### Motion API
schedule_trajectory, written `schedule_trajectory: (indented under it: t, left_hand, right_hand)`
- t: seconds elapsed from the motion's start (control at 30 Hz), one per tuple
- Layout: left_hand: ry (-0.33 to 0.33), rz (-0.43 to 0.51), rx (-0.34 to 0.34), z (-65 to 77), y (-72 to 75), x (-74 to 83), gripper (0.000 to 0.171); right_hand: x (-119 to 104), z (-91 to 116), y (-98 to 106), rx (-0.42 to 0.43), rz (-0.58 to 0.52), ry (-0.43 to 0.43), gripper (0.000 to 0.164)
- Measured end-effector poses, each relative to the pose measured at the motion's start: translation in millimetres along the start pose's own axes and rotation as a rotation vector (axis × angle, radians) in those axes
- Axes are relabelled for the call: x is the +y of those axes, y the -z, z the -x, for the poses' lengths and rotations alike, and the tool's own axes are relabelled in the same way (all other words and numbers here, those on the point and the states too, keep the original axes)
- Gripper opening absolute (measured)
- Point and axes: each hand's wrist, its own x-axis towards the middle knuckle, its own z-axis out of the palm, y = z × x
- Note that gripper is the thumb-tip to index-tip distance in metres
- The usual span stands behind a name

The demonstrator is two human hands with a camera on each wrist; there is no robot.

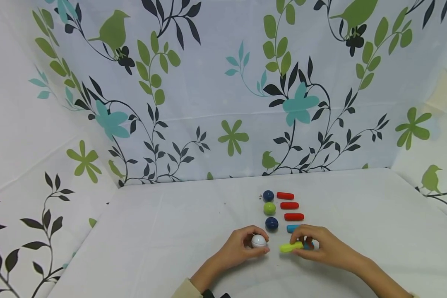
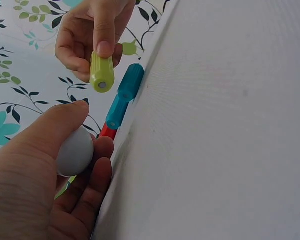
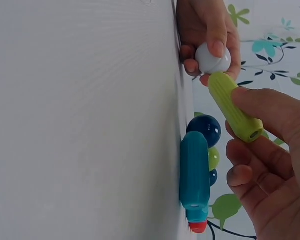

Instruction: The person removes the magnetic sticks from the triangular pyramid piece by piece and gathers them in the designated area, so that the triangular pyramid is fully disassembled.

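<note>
My left hand [image 1: 242, 248] holds a white ball [image 1: 258, 241] between thumb and fingers. The ball also shows in the left wrist view, partly covered by the thumb. To its right, my right hand [image 1: 328, 247] pinches a yellow-green ridged magnetic rod [image 1: 289, 247] with a small metal disc in its end. The rod is lifted above the table, its far end pointing toward the white ball; in the head view a gap separates them. Below the right hand lies a blue rod [image 3: 195, 170], mostly hidden in the head view. Another blue rod [image 1: 292, 228] lies just beyond it.
Beyond the hands, a column of balls stands on the white table [image 1: 171, 231]: a dark blue ball [image 1: 272, 224], a green ball [image 1: 270, 208] and a farther navy ball [image 1: 268, 195]. Beside them lie three red rods [image 1: 294, 217]. A patterned cloth [image 1: 208, 82] hangs behind.
</note>
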Motion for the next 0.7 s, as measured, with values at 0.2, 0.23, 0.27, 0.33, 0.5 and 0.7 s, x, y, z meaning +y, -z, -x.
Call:
schedule_trajectory:
  t: [0.2,0.23,0.27,0.33,0.5,0.7]
  left_hand:
    - [0.012,0.004,-0.005,-0.1,0.2,0.1,0.024]
    - [0.013,0.003,-0.004,-0.1,0.4,0.4,0.024]
    - [0.014,0.003,-0.004,-0.2,0.8,0.9,0.024]
    - [0.013,0.002,-0.002,-0.3,1.3,1.0,0.024]
    - [0.004,-0.026,0.022,-0.3,2.0,0.4,0.024]
    - [0.0,-0.04,0.038,0.7,1.1,0.3,0.025]
  right_hand:
    - [1.7,8.6,5.5,-0.012,-0.011,0.011,0.021]
    - [1.8,9.8,6.3,-0.015,-0.013,0.013,0.021]
    - [2.1,11.1,7.0,-0.018,-0.015,0.013,0.022]
    - [2.8,13.4,8.6,-0.031,-0.026,0.015,0.022]
    - [5.8,18.7,14.7,-0.111,-0.065,-0.022,0.018]
    - [9.3,23.5,20.2,-0.197,-0.087,-0.063,0.016]
